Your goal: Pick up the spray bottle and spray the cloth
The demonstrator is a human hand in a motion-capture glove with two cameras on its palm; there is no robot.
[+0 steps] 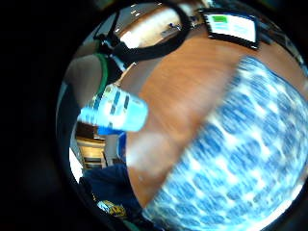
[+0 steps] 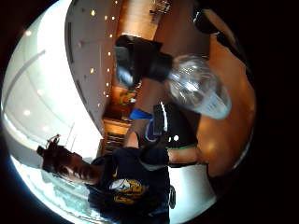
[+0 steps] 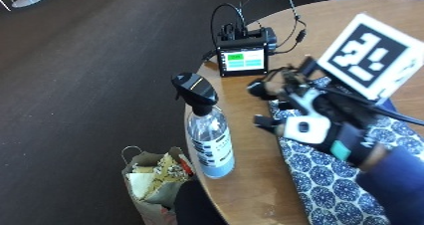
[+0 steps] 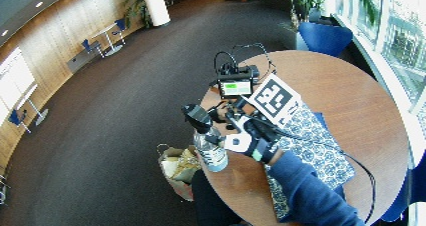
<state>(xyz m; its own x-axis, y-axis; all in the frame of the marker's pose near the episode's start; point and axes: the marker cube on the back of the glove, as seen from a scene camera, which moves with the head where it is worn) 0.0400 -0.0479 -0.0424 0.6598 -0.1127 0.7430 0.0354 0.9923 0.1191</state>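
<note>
In the outside view I see the spray bottle (image 3: pixel 207 135) standing upright near the edge of the round wooden table (image 3: pixel 252 195), its black trigger head turned toward the small screen device (image 3: pixel 243 59) further back. My gloved right hand (image 3: pixel 311 118) hovers just beside it, over the blue patterned cloth (image 3: pixel 331 185), with fingers spread wide and holding nothing. I judge the hand is placed so for a grasp on the bottle's neck. A paper bag (image 3: pixel 156 177) stands on the floor under the table edge.

In the wide outside view, the bottle (image 4: pixel 208 146) and hand (image 4: pixel 249 133) stay apart, the cloth (image 4: pixel 316 146) lying flat beside them, ready for the spray.

In the little finger side palm view, the cloth (image 1: pixel 245 154) fills much of the picture, so the palm is over it; the bottle's label (image 1: pixel 114 109) shows beside.

In the thumb side palm view, the bottle (image 2: pixel 196 88) with its black head is close, not yet gripped.
</note>
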